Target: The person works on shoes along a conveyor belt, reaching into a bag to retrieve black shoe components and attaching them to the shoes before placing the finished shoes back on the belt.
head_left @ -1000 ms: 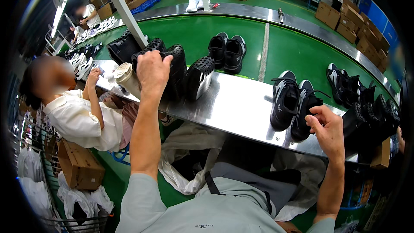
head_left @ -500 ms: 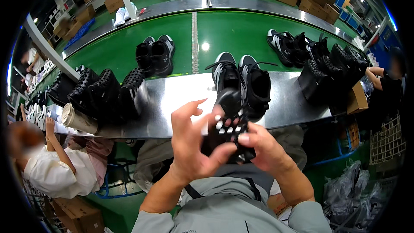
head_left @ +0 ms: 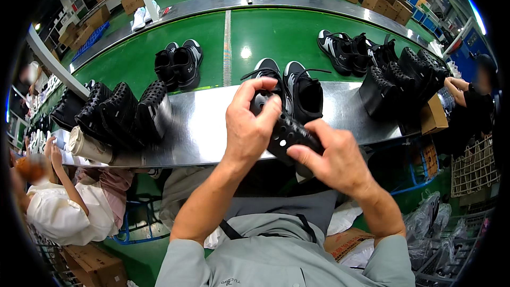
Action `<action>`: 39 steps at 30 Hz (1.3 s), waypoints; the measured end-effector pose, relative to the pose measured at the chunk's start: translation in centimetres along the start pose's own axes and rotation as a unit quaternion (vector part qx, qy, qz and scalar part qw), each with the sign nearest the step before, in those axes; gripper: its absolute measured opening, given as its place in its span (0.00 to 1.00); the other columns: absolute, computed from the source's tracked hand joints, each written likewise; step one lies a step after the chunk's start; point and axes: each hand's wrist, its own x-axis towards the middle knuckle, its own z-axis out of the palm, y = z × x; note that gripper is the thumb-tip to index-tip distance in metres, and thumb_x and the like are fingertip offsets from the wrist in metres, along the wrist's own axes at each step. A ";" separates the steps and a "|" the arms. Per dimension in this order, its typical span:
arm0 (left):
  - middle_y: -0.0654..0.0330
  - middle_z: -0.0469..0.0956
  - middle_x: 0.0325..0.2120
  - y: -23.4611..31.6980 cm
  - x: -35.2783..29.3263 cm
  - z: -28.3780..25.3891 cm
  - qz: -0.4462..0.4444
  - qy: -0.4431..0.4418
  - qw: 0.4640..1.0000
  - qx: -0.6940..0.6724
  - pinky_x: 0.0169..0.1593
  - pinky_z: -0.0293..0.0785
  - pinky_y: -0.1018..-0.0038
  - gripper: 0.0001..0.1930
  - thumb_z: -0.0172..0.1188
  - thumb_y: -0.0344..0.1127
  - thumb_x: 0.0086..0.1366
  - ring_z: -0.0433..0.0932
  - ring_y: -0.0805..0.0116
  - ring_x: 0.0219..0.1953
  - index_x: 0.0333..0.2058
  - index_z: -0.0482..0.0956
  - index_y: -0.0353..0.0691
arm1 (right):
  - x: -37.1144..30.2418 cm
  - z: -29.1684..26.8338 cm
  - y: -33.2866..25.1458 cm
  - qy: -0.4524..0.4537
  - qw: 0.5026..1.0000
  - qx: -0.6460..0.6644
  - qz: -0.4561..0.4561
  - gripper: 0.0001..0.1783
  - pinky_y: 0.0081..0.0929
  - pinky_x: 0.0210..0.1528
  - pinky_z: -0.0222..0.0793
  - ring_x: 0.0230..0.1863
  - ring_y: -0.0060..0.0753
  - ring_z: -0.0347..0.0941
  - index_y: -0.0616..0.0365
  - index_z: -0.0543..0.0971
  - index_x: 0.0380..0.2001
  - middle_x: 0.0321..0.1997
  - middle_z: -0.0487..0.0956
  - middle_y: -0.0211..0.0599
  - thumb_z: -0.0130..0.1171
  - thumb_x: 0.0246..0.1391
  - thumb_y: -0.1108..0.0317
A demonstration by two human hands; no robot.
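Both my hands hold a black shoe insert (head_left: 291,134), a long piece with rows of round holes, at a slant above the bench's near edge. Thumb and fingers of my left hand (head_left: 245,127) close round its far end. On the near end, my right hand (head_left: 342,155) grips with the thumb on top. Just beyond stands a pair of black-and-grey sneakers: the left sneaker (head_left: 267,67) is partly hidden by my left hand and the insert, while the right sneaker (head_left: 308,95) shows its open collar and loose lace.
Stacks of black perforated inserts stand on the metal bench (head_left: 199,122) at left (head_left: 119,111) and right (head_left: 380,93). A lidded cup (head_left: 89,146) is near the left stacks. More sneakers (head_left: 183,64) rest on the green belt (head_left: 212,48). People sit at both sides.
My left hand has moved forward and now wraps the insert's far end; before, its fingers were spread. The blurred insert now lies at a clear slant. The whole view has shifted slightly.
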 end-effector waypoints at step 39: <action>0.41 0.77 0.47 -7.5 6.6 -3.5 -0.053 -0.257 0.926 0.273 0.58 0.73 0.60 0.31 0.70 0.39 0.47 0.76 0.46 0.52 0.50 0.77 0.29 | 13.1 4.7 4.7 -0.198 0.965 -0.111 0.134 0.20 0.38 0.32 0.82 0.35 0.49 0.85 0.74 0.74 0.42 0.38 0.83 0.59 0.68 0.50 0.72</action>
